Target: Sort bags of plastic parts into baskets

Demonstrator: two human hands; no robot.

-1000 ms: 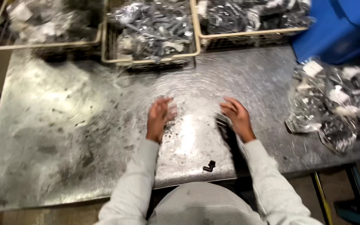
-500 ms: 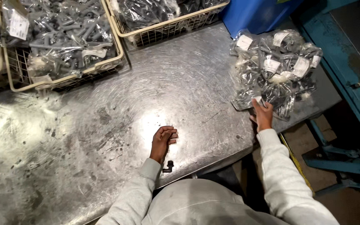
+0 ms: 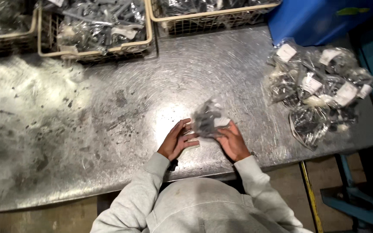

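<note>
A clear plastic bag of dark metal parts [image 3: 207, 117] lies on the scuffed metal table [image 3: 109, 112] right in front of me. My right hand [image 3: 233, 141] grips its lower right edge. My left hand [image 3: 178, 140] touches the bag's white label at its lower left, fingers spread along it. A pile of similar labelled bags [image 3: 320, 90] sits at the table's right end, well clear of both hands.
Wire baskets [image 3: 93, 30] full of bagged parts line the table's far edge, a second one [image 3: 208, 13] to the right. A blue bin [image 3: 320, 19] stands at the back right. A small dark object [image 3: 172, 165] sits at the near edge by my left wrist.
My right hand has come back from the pile at the right with one bag, now set down in front of me. My left hand has moved onto the bag.
</note>
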